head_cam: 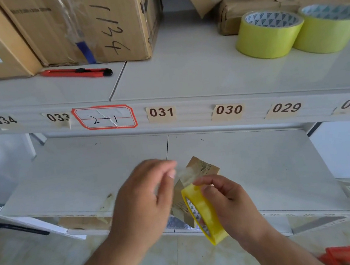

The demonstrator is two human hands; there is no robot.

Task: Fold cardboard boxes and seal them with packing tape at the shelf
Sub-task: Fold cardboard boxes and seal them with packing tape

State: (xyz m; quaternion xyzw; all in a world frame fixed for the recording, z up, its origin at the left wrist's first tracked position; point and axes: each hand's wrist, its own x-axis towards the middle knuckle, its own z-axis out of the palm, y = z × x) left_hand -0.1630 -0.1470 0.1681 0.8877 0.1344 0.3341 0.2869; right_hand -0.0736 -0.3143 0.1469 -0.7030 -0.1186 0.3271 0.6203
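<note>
Lower centre of the frame: right hand is gripping a yellow tape roll, fingers curled round its rim, roll tilted on edge so the free end is feeding off the top. Left hand is pinching that free end between thumb and fingertips and drawing it up and left, which is keeping the strip taut and off itself. Strip is clear and blurred, so I can't tell how much is paid out.

Small cardboard box is sitting just behind and between the hands, at the front of the lower shelf. It looks folded but mostly hidden; whether the flaps are closed is unclear. Likely parked there so the shelf backs it while the tape is going on.

Judgement: taping is just being set up, no seal laid yet.

Upper shelf: two spare yellow-green tape rolls are sitting at upper right, touching each other. Red utility knife is lying at upper left, just in front of a large box marked 1134, presumably staged in reach for cutting the strip.
</note>
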